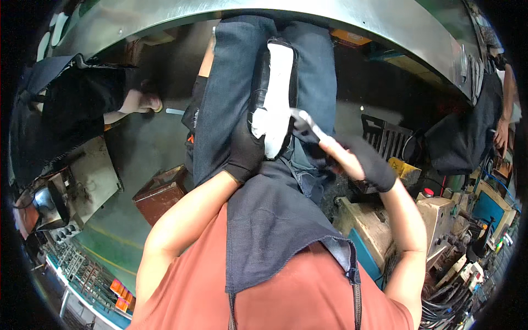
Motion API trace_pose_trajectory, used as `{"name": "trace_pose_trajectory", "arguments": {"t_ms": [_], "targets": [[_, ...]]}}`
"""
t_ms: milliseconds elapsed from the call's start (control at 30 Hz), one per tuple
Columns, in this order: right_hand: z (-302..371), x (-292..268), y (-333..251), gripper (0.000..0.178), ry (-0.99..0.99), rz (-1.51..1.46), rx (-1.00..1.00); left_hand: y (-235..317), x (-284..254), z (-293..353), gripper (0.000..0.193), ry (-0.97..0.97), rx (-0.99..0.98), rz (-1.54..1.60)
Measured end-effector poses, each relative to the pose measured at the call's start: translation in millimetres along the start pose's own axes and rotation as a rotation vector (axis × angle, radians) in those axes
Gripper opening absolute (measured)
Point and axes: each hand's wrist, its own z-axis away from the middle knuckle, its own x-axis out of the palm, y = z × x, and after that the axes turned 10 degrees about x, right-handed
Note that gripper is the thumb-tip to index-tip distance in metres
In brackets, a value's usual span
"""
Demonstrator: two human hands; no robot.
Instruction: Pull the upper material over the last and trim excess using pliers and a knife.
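I see my gloved left hand (pixel 246 149) with fingers clamped around a white shoe sole (pixel 275 104) on my lap; right hand (pixel 360 159), just right of the sole, grips a dark tool (pixel 306 127) touching it.

Open green floor (pixel 143 148) lies to the left beside the rusty brown metal box (pixel 159 192), while the curved steel table (pixel 341 22) closes the top and the cluttered beige machine (pixel 385 220) crowds the right, just beside the denim-clad legs (pixel 231 88).

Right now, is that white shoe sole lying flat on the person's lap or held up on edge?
Lying flat: the white shoe sole rests lengthwise along the thighs, pale face up, the gloved left hand gripping its near end. The right hand holds a small tool beside it.
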Motion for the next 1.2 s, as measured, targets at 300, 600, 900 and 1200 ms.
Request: {"name": "trace_pose_trajectory", "arguments": {"t_ms": [300,600,900,1200], "targets": [[-16.2,26.4,-34.6,0.032,0.102,0.044,-0.562,10.9,-8.0,24.3,0.037,-0.172,-0.059,0.347],[30.9,39.6,-57.4,0.03,0.097,0.263,-0.535,-12.7,-30.5,25.8,0.032,-0.451,0.333,-0.517],[11.5,20.5,19.4,0.028,0.153,0.239,-0.42,69.8,-62.0,19.1,0.095,-0.25,0.067,-0.543],[38.5,29.2,20.1,0.029,0.239,-0.159,-0.301,134.0,-49.7,-98.0,0.057,0.086,0.364,0.047]]}}
